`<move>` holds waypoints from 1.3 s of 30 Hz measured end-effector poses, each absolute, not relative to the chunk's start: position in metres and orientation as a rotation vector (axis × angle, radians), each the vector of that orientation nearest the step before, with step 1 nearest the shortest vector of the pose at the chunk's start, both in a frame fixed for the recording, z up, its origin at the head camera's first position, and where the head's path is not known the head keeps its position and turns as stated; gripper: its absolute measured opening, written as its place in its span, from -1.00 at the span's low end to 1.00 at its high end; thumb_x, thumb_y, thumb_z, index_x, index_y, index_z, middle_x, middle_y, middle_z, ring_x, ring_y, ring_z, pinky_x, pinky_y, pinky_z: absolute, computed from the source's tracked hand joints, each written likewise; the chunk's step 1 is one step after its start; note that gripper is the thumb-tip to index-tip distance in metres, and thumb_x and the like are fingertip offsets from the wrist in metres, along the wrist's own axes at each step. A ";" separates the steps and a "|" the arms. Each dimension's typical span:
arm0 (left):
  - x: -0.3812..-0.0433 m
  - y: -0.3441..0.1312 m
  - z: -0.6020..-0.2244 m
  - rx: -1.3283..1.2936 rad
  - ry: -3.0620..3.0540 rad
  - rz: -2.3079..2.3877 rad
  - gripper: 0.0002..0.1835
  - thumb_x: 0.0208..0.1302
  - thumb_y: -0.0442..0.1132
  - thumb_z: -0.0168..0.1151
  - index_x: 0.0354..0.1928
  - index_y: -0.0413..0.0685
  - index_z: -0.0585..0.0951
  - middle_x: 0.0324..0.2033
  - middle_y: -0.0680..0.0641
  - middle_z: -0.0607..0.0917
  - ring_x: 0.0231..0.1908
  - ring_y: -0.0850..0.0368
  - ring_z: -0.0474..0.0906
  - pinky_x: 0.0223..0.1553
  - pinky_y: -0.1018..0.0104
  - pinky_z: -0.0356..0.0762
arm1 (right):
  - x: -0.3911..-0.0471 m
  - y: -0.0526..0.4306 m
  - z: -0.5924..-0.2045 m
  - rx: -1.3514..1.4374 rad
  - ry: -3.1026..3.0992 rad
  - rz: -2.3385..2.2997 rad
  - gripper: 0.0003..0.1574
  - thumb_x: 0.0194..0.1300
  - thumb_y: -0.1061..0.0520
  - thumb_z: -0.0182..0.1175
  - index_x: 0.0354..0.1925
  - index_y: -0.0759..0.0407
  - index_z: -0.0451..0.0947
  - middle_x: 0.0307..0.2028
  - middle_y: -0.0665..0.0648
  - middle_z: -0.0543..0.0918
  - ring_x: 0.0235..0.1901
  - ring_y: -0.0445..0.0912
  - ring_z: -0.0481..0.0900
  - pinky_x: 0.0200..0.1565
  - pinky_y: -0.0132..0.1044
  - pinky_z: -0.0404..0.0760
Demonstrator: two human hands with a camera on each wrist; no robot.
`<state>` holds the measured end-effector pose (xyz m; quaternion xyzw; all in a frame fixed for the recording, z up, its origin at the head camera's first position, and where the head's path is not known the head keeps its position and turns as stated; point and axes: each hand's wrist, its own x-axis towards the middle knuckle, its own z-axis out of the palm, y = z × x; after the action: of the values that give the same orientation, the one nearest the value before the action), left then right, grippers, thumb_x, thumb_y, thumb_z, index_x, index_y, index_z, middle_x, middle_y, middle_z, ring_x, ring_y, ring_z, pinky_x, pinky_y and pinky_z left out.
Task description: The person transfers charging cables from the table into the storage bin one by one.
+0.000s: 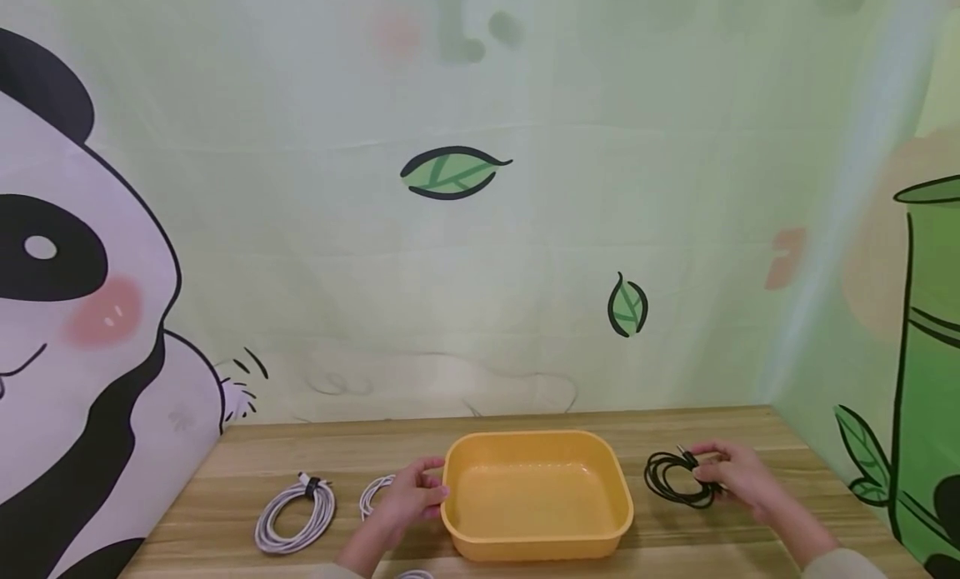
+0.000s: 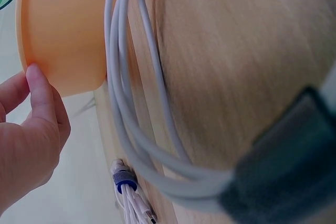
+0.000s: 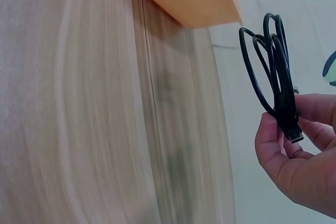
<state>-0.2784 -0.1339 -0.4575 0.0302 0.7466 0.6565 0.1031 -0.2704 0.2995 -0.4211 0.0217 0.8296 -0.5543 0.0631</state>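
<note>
A yellow-orange plastic basin (image 1: pixel 536 547) stands on the table in the head view. My left hand (image 1: pixel 407 497) grips the left rim of this basin with thumb and fingers; the left wrist view shows the fingertips (image 2: pixel 34 74) against its edge. To the right of the basin, my right hand (image 1: pixel 738 477) pinches a coiled black cable (image 1: pixel 654 479) and holds it up. In the right wrist view the black cable (image 3: pixel 286 85) hangs in loops, bundled at the fingers, with a metal plug (image 3: pixel 295 136) sticking out.
A white coiled cable (image 1: pixel 268 531) with a black strap lies at left. Another white coil (image 1: pixel 367 497) is partly behind my left hand, and a third (image 1: pixel 414 575) shows at the bottom edge. A printed cloth backdrop (image 1: pixel 525 271) stands behind the wooden table (image 1: pixel 360 436).
</note>
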 end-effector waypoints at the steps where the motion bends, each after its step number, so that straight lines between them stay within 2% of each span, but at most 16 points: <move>1: -0.279 -0.134 -0.457 0.088 2.204 1.937 -0.49 0.11 -0.48 0.07 0.13 -0.38 0.23 -0.37 -0.05 0.40 -0.46 0.22 0.41 -0.45 0.45 0.50 | -0.271 0.298 -0.421 0.070 2.504 -1.680 -0.46 0.10 0.30 0.09 0.05 0.50 0.24 -0.39 0.07 0.46 -0.45 -0.14 0.43 -0.45 -0.25 0.50; 39: -0.279 -0.135 -0.457 0.094 2.187 1.934 -0.48 0.10 -0.48 0.08 0.13 -0.39 0.22 -0.38 -0.04 0.39 -0.47 0.23 0.40 -0.44 0.45 0.49 | -0.273 0.244 -0.411 0.083 2.453 -1.781 -0.51 0.06 0.35 0.09 0.01 0.44 0.30 -0.39 0.11 0.38 -0.43 -0.10 0.41 -0.40 -0.24 0.50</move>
<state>-0.2792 -0.1345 -0.4573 0.0321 0.7441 0.6581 0.1101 -0.2731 0.2444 -0.4108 0.0274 0.8078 -0.5863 0.0546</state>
